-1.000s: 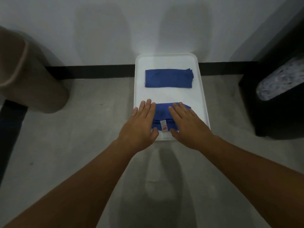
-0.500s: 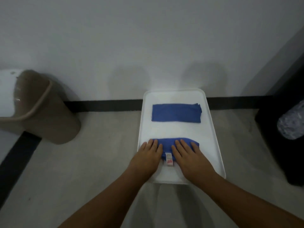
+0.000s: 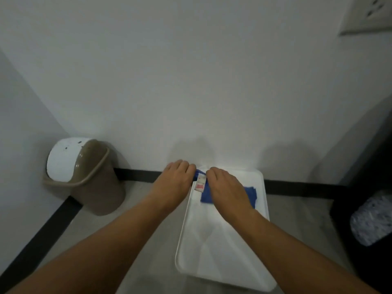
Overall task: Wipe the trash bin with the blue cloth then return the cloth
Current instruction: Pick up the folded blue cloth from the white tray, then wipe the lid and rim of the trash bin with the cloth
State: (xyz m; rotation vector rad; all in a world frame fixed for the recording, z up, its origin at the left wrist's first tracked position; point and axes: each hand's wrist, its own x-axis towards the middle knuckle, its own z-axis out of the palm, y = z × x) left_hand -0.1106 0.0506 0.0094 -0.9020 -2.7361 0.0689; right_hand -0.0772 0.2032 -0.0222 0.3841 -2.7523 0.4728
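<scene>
- White tray (image 3: 222, 247): lies on the grey floor, its far end against the white wall. All positions below are given relative to this tray.
- Blue cloth (image 3: 205, 196): held above the tray's far end, lifted off the tray surface at its upper edge. A white label with red print (image 3: 200, 184) hangs from that upper edge, between the two hands.
- Left hand (image 3: 174, 183): just beyond the tray's far left corner, back of the hand toward the camera. Its fingers (image 3: 188, 166) are curled closed on the cloth's upper left corner; a blue edge shows right beside the fingertips.
- Right hand (image 3: 228, 189): above the tray's far end, back toward the camera, covering much of the cloth. Its fingers (image 3: 213, 171) are curled closed on the cloth's upper edge, just right of the label.
- The two grips sit close together, with only the label and a short strip of blue cloth between them.
- More blue fabric (image 3: 251, 192) shows to the right of the right hand over the tray's far end; whether it is the same cloth or a second one cannot be told.
- Trash bin (image 3: 89, 179): brown, with a white swing lid (image 3: 63, 160), standing on the floor well to the left of the tray, in the corner against the wall. Neither hand touches it.
- Near half of the tray: bare white surface.
</scene>
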